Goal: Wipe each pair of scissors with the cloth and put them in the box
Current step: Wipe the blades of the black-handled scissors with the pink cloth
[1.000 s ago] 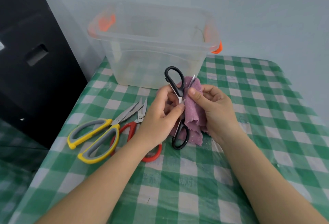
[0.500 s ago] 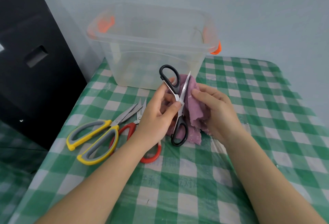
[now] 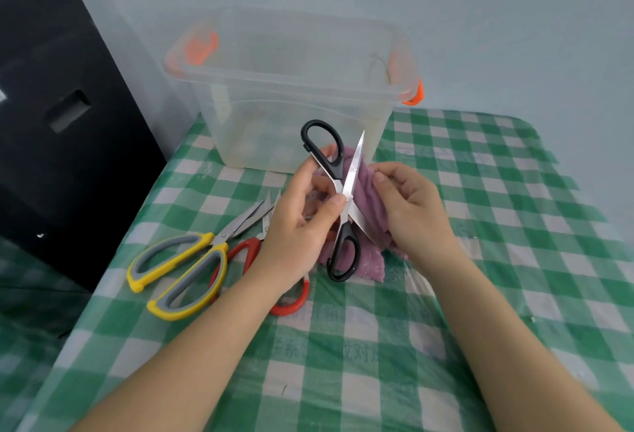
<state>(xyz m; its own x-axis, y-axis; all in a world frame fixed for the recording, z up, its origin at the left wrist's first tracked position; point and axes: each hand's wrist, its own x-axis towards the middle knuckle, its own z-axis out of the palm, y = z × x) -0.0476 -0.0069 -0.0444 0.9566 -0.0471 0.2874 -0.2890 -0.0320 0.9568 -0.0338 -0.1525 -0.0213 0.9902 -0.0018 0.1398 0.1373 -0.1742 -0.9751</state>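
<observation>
Scissors with yellow-and-grey moulded handles (image 3: 178, 270) lie closed at the left of the green-and-white checked tablecloth (image 3: 480, 260), blades pointing towards the box. Just beside them, partly under the wrist, lie red-handled scissors (image 3: 288, 298), also closed; neither pair looks to have been cleaned yet, though that is a judgement from where they lie.

Further right, the left hand (image 3: 295, 226) holds the black-handled steel scissors (image 3: 343, 198) upright and opened into a cross, thumb tip pinching at the pivot screw with the fingers curled behind. One handle loop stands high, the other hangs low over the table.

Right of the blades, the right hand (image 3: 408, 212) grips the bunched purple cloth (image 3: 367, 205), fingers curled and pressed together around the fabric, which sits against the back of the lower blade.

To do this wipe well, I would keep the pinch at the pivot firm so the blades cannot swing shut, run the cloth from pivot to tip along the flat, never across the edge, and keep a thick fold between fingers and steel. Each blade wants both faces done.

Behind everything stands the clear plastic storage box with orange latches (image 3: 295, 102), open-topped and apparently holding no scissors. Close the blades before lowering them in.
</observation>
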